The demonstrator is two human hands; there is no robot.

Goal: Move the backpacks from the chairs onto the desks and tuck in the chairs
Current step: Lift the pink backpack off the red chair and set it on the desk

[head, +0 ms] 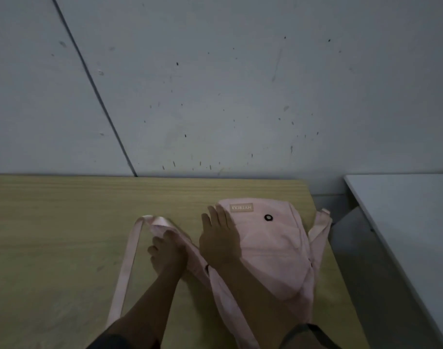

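Head view: pink backpack (pixel 270 248) already lies on the wooden worktop (pixel 51 222). Right hand (pixel 219 239) rests flat on it, fingers straight; left hand (pixel 168 250) grips a strap (pixel 129 250). No chair shows, so tucking seems left.

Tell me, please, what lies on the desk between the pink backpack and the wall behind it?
Nothing: in the head view, only bare wooden desk runs from the pink backpack to the wall.

Pink backpack (pixel 273 248) flat on wooden desk (pixel 64 222), right hand (pixel 219 240) on top (left hand (pixel 168 253) on strap (pixel 129 253)).
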